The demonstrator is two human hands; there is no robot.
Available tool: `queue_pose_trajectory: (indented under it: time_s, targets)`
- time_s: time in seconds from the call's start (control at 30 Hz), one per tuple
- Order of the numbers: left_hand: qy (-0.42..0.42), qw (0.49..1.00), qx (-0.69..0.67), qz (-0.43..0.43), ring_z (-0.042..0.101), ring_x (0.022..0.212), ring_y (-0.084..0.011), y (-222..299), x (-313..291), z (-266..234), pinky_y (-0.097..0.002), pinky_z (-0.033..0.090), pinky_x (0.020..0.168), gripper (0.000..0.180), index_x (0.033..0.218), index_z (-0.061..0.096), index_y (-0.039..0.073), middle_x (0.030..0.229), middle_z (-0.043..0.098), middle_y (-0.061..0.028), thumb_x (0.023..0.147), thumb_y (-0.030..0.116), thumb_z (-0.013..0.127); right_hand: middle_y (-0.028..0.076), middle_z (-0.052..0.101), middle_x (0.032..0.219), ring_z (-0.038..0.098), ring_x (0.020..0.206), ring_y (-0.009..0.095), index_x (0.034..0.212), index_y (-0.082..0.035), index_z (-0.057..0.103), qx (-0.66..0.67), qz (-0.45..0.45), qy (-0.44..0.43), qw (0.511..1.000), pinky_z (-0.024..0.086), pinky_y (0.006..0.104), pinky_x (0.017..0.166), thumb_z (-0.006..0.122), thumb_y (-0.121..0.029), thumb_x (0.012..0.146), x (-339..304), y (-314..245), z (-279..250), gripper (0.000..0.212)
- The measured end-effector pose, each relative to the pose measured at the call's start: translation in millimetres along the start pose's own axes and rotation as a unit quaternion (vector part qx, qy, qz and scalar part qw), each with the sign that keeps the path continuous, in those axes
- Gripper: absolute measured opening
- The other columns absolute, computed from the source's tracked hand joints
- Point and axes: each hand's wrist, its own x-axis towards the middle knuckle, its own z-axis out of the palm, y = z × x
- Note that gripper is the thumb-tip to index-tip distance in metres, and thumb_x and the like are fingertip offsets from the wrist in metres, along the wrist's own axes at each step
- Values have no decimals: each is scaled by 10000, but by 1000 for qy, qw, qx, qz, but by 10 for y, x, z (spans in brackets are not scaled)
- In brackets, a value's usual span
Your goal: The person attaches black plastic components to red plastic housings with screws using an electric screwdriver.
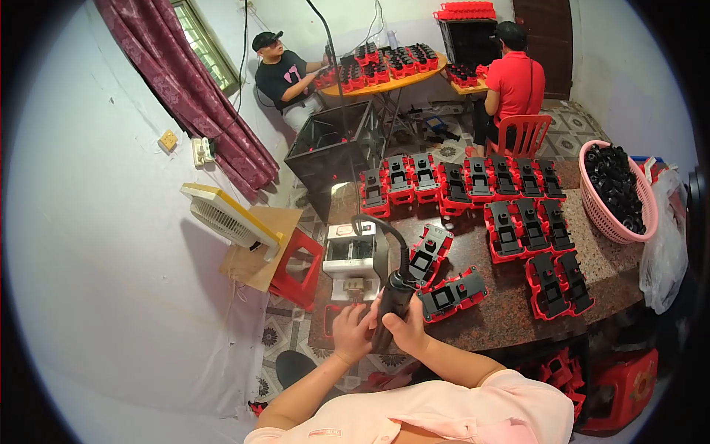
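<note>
Well, right grip (407, 331) clamped round black cylindrical tool (397, 297); left grip (353, 334) close beside, fingers curled, hold unclear. Tool at near edge of surface (467, 250), before boxy white machine (355, 251). Two tilted red-and-black units (451, 294) just right; bare speckled stone between them and upper-right rows (506, 231). Far right: lattice-walled pink plastic basket (603, 209), heaped black parts (617, 185), crinkled clear bag (664, 248).
</note>
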Motion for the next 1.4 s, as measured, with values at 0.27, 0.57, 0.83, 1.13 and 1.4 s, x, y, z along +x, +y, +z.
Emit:
queue_pose_trajectory:
  time_s: [0.27, 0.57, 0.83, 1.13, 1.4]
  targets:
    - [-6, 1000, 6, 13, 537, 1126, -359, -53, -45, -9, -486, 432, 860, 578, 1235, 608, 174, 1240, 575, -100, 684, 261, 760, 20, 621, 982, 582, 882, 95, 1113, -28, 520, -41, -24, 17, 999, 484, 264, 806, 799, -259, 845, -102, -170, 202, 451]
    - [-70, 997, -21, 30, 481, 1198, -390, -210, -309, -44, -509, 414, 913, 688, 1287, 581, 171, 1302, 529, -121, 638, 206, 806, 57, 607, 838, 602, 713, 140, 1040, -2, 521, -172, -112, 98, 974, 495, 272, 664, 718, -221, 851, -339, -54, 580, 350]
    - [-94, 993, -74, 7, 489, 1157, -355, -595, -299, -263, -488, 404, 941, 762, 1291, 560, 182, 1244, 520, -91, 594, 206, 867, 105, 609, 834, 616, 675, 175, 1134, -5, 456, -318, -209, 148, 913, 532, 316, 630, 596, -144, 953, 166, -257, 599, 268]
    - [-79, 992, -97, 30, 503, 1120, -336, -729, -431, -319, -473, 415, 907, 647, 1250, 594, 157, 1196, 538, -90, 640, 184, 808, 54, 623, 845, 601, 695, 113, 1001, -15, 508, -300, -258, 61, 916, 510, 267, 647, 669, -94, 934, 722, 681, 704, 192]
    - [-69, 995, -68, 29, 513, 1112, -318, -708, -442, -320, -456, 414, 920, 663, 1245, 606, 144, 1193, 532, -83, 625, 223, 828, -7, 617, 808, 582, 722, 56, 1089, -27, 512, -274, -239, 50, 930, 480, 214, 644, 759, -43, 847, 786, 859, 639, 347]
